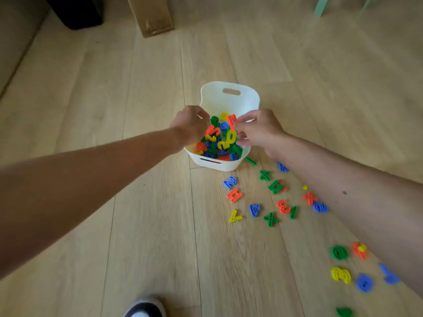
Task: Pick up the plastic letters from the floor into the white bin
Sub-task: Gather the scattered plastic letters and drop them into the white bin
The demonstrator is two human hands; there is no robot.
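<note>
A light wooden plank floor (142,92) is seen across the whole view. At the top, a brown cardboard box (152,16) is stood on the floor, and a dark object (77,11) is placed to its left, well apart from it. A pale green furniture leg (321,6) is seen at the top right corner. At the bottom edge, 1 dark shoe with a white toe (145,307) is planted on the planks.

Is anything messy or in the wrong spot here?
Yes. Many plastic letters and numbers lie scattered on the wood floor, right of and nearer than the white bin. Nothing looks broken. Both hands, left and right, are over the bin.
</note>
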